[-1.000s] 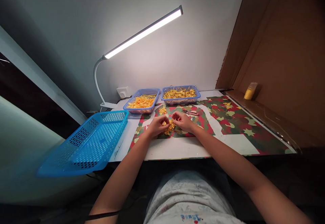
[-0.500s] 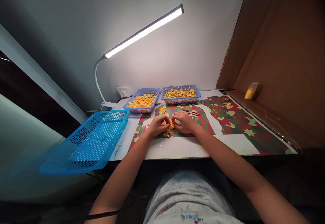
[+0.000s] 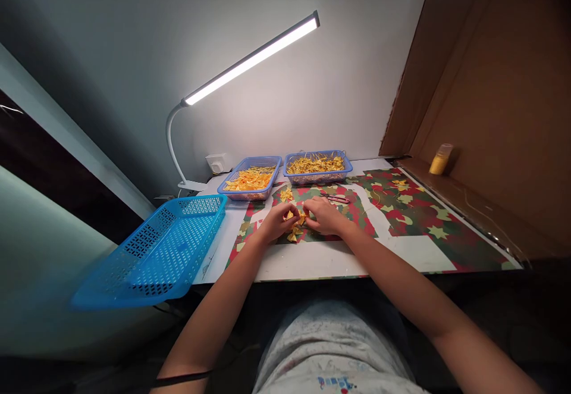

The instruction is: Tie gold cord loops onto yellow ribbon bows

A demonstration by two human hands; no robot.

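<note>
Over the camouflage-patterned sheet my left hand and my right hand meet, with fingertips pinched on a small yellow ribbon bow between them. The fingers partly hide it. Just in front of it lies another yellow bow, close to my left fingers. A little behind my left hand rests a small yellow bow pile. Beyond my right hand is a pair of dark reddish thread snips, lying flat.
At the back stand a basket of yellow ribbon pieces and a basket of gold ties. An empty blue basket sits at the left. A lit lamp reaches overhead. A yellow-filled container stands right, by the cardboard.
My right fingers have drawn slightly away from my left ones and curled more. The left hand stays nearly in place. The view has shifted very slightly.
</note>
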